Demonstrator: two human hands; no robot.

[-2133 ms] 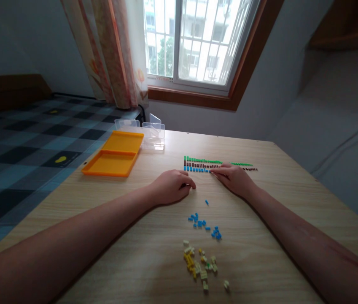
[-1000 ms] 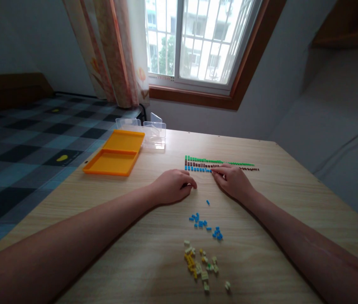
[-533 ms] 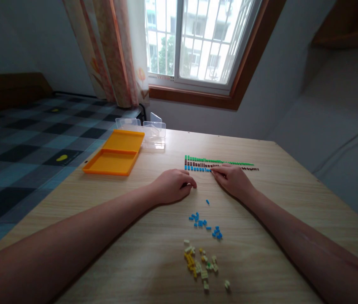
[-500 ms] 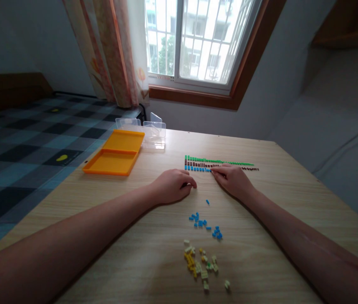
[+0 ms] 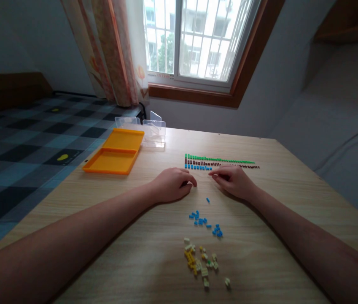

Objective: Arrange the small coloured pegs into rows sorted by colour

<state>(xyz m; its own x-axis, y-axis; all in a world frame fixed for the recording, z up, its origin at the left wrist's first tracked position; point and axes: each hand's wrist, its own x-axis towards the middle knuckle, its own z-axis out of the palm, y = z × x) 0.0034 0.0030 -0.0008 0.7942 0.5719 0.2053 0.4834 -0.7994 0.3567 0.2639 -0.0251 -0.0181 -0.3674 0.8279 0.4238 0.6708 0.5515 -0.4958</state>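
Wooden table (image 5: 162, 249) takes up most of the foreground, both forearms resting over it. Orange tray (image 5: 112, 162), two halves, far left, well left of the hands. Clear plastic containers (image 5: 154, 135) just behind and right of it.

Left hand (image 5: 171, 185) mid-table, back up, fingers loosely curled; can't tell if thumb and fingertips meet underneath. Right hand (image 5: 234, 180) a little to its right, fingers bent, index pointing left, thumb tip slightly apart from it.

Three brick rows on the far side of both hands, running left to right: green row (image 5: 207, 159) farthest, brown row (image 5: 207, 164) next, partly behind the right hand, blue row (image 5: 197, 167) nearest and shortest. Blue row's right end sits just beyond the right index tip; left end is just past the left knuckles.

Near side of the hands: yellow and cream pile (image 5: 204, 272) nearest the camera, one green piece (image 5: 209, 262) in it. Loose blue bricks (image 5: 200, 221) scattered between that pile and the hands. Single blue brick (image 5: 208, 200) closest to the hands, near side of the right fingertips.
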